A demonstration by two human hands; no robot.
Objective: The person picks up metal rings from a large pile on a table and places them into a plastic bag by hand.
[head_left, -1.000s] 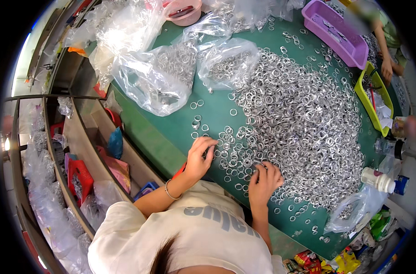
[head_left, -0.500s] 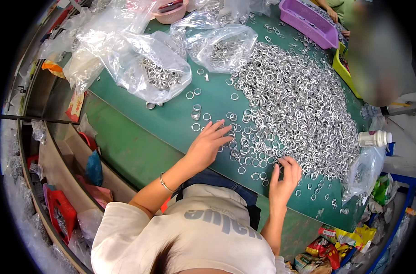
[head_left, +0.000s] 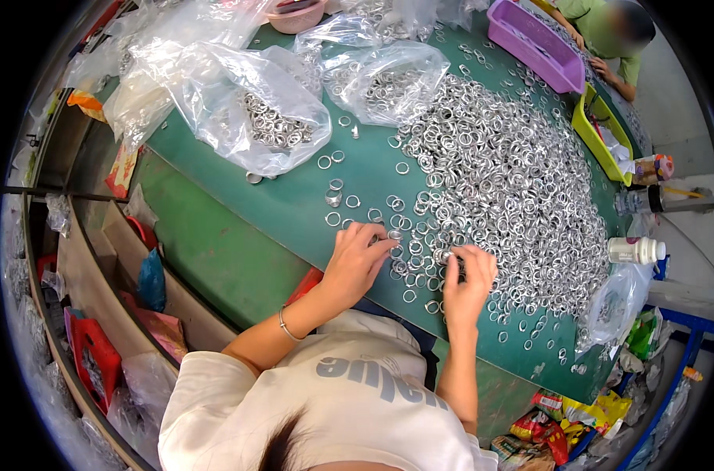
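A broad heap of silvery metal rings covers the right part of the green table. At its near left edge my left hand has its fingers curled and drawn close to the thumb, right beside several loose rings; what lies between the fingertips is hidden. My right hand is at the heap's near side, thumb and fingers closing on a ring. A few single rings lie apart, to the left of the heap.
Clear plastic bags of rings stand at the far left. A purple basket and a yellow-green basket line the far right edge. A white bottle lies at the right. Across the table sits another person.
My left hand's spread fingers have curled in towards the thumb. My right hand has moved left and farther into the rings. The person across the table shows more fully.
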